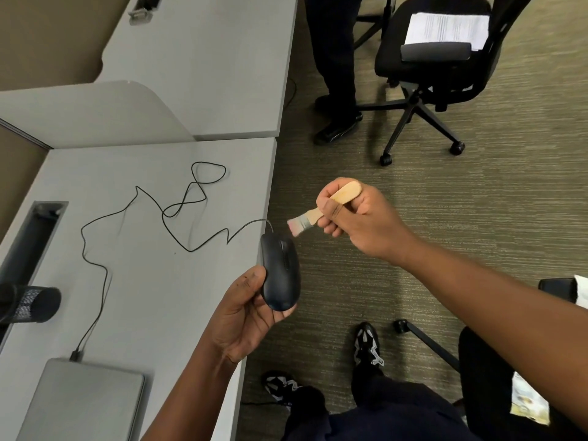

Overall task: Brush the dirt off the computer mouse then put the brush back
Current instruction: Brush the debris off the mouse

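Left hand (pixel 245 316) holds the computer mouse (pixel 280 271) out past the right edge of the table (pixel 159 281), above the carpet (pixel 477 202); thumb lies along the mouse's left flank, fingers curl under its rear, so this grip is clamped on the mouse. Right hand (pixel 353 214) is clamped round the wooden handle of the brush (pixel 321 209). Bristles point down and left, near the mouse's front end by the wheel; cannot tell whether they touch it.

Cable (pixel 178 214) runs from the mouse's nose back over the table edge, loops loosely across the table top and ends at a plug by the laptop (pixel 86 402) near the front left corner.

Judged stage: brushing in progress or about to start; brush not yet returned. Its resting place is not evident in view.

Risks:
- Mouse is held mostly at the rear. A firm stroke on the front could tip it out of the hand; it would drop to the carpet and jerk the cable.
- Pulling the mouse further off the table would use up the cable slack and tug the plug at the laptop.
- Bristles could snag the cable where it leaves the mouse.
- Dirt falls on the carpet and the shoes (pixel 369 345) below.
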Demonstrator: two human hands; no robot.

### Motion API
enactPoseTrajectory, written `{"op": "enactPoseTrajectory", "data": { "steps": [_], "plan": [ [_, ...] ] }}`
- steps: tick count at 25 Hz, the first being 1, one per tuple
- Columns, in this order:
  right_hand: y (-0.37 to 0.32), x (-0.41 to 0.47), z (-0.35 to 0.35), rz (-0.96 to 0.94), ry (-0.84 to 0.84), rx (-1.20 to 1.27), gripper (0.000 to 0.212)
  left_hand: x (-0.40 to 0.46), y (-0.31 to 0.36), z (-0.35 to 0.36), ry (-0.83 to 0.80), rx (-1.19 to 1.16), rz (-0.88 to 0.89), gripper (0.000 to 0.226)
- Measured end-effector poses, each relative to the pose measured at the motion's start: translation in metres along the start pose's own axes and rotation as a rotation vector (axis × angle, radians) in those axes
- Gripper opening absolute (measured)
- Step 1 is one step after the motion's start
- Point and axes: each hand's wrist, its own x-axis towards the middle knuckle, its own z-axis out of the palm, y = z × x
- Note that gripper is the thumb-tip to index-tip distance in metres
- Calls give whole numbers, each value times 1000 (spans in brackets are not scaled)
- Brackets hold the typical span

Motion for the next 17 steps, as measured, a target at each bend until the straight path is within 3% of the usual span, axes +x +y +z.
{"op": "enactPoseTrajectory", "data": {
  "steps": [4, 11, 17],
  "plan": [
    [-6, -5, 0, 27, -29, 124, 5, -2, 1, 0, -14, 32, 19, 57],
    [-10, -24, 17, -159, -31, -172, 3, -6, 2, 10, -78, 177, 63, 49],
    [-22, -28, 18, -78, -156, -260, 12, -2, 0, 6, 7, 218, 54, 80]
  ]
}}
